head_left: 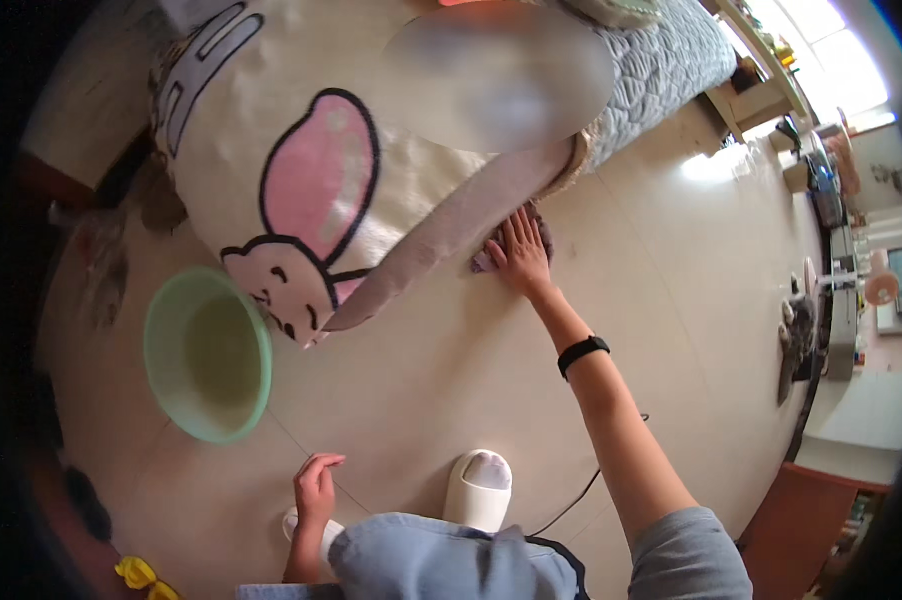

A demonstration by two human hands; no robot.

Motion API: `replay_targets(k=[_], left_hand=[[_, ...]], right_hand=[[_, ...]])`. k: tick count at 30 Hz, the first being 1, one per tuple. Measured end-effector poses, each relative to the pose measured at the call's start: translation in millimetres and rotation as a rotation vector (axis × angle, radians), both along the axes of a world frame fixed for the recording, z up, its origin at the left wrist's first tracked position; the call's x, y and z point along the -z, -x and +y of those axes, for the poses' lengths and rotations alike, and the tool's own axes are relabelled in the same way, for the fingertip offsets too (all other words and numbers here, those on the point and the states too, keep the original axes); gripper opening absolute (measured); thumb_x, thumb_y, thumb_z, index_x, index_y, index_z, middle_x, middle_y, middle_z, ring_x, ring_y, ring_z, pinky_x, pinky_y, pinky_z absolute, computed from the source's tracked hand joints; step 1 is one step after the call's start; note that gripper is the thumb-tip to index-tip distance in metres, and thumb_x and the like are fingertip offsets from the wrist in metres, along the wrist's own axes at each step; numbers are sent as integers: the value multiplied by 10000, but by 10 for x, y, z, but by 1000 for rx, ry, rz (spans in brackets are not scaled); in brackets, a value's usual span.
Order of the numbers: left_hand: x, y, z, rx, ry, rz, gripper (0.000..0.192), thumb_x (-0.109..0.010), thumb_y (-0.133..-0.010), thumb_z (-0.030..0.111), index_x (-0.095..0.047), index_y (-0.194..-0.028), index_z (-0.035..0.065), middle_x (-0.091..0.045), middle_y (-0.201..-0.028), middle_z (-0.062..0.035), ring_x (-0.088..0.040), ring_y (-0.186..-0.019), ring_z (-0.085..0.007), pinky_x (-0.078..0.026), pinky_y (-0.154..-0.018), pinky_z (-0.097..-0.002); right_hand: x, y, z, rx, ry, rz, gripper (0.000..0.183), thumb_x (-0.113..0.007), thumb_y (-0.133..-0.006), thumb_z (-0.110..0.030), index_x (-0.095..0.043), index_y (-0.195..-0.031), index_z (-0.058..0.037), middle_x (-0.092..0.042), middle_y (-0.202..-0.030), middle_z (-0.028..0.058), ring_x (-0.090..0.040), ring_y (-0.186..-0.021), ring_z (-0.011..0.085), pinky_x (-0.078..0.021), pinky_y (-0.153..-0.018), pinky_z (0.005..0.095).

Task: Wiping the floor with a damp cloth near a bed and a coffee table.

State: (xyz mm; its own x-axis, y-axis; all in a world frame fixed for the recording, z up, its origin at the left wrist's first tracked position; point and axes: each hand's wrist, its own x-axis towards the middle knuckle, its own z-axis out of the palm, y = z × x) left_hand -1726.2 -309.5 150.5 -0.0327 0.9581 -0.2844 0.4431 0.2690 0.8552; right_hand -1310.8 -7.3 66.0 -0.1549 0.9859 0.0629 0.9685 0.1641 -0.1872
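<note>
My right hand [523,251] lies flat over a crumpled dark brownish-purple cloth [547,238], holding it down against the tiled floor [436,375] under the edge of a hanging blanket [421,247]. Part of the cloth is hidden beneath the palm. A black wristband [584,355] circles that forearm. Lower left, my left hand [317,480] hovers by my knee with loosely bent fingers, and nothing shows in it. Ahead of it stands a pale green plastic basin [154,360] with cloudy water [224,352] inside. The blanket's printed corner hangs beside the basin's rim.
A bed with a quilted grey cover [661,64] rises ahead. My white slipper [479,495] rests on the floor, near a thin black cable [580,499]. A cat [797,330] lies far right, a yellow object [137,574] lower left. A reddish-brown cabinet [800,525] stands lower right.
</note>
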Motion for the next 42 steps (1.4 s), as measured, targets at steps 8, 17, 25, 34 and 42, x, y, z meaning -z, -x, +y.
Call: replay_targets(k=[8,17,25,34,42], left_hand=[[-395,186,-179,-82,119,-133,197,-453,-864,-44,-628,-950,-19,-663,-898,-123,-662,-833,-230,-502,-757,-313],[-101,39,370,139,31,116,194,-476,-843,-43,-636,-932,21,-647,-880,-115,-645,-812,-254,-507,-729,-345],[-59,-321,754,307,-177,1,182,-511,-794,-39,-626,-902,53,-644,-868,-94,-633,-821,-293,-513,-720,-384],[25,-1126,1549,513,-403,-248,188,-519,-779,-42,-634,-890,57,-651,-886,-104,-634,-851,-300,-509,-738,-377],[-158,-903,1577,658,-355,-278,147,-547,-759,-38,-627,-843,52,-628,-819,-117,-624,-785,-319,-502,-692,-385]], right_hand=[[189,1409,-1213,-359,24,61,815,-605,-806,-337,-245,-1443,24,-224,-1521,173,-199,-1411,328,-164,-1143,476],[75,2299,-1065,-745,117,235,710,-552,-854,-423,-331,-1425,-62,-363,-1444,110,-334,-1337,289,-250,-1129,404],[56,258,-41,69,68,178,548,-516,-850,-372,-512,-1261,-11,-442,-1352,223,-357,-1280,375,-232,-1103,456],[178,-136,-680,293,114,-259,698,-441,-907,-384,-244,-1435,27,-195,-1497,248,-111,-1416,383,-78,-1156,489],[-465,1282,-1491,-159,515,-176,693,-434,-932,-425,-245,-1454,-11,-180,-1540,151,-130,-1435,288,-105,-1164,443]])
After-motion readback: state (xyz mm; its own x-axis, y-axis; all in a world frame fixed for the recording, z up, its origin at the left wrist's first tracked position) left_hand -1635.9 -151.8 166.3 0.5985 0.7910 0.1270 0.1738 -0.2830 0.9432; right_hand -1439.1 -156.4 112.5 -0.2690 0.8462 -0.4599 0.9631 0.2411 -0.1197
